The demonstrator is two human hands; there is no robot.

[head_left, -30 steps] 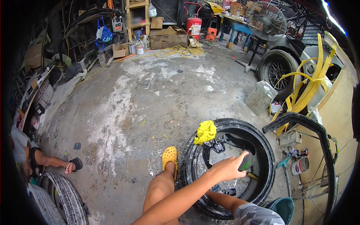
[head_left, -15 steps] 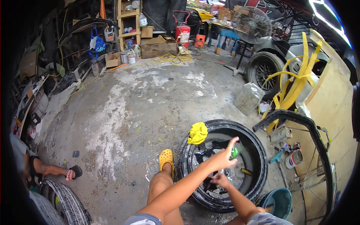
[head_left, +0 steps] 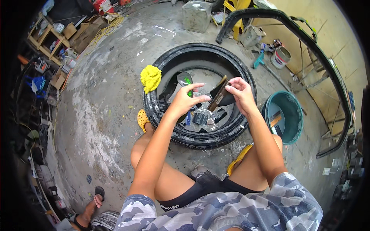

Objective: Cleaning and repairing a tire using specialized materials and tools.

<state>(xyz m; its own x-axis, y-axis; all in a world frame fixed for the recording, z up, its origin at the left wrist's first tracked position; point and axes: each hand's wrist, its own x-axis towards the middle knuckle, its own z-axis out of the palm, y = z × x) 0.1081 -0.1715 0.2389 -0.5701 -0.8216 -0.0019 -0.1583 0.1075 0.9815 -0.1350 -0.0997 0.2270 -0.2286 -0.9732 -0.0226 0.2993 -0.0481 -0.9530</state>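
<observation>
While the left hand hovers half-open, the right hand grips a dark flat piece — above the tyre.

The person wears a short-sleeved camouflage shirt in grey, white and blue-grey patches, black shorts with a line of white lettering along the hem, and yellow clog-style shoes with round holes. Forearms, hands and legs are bare.
</observation>
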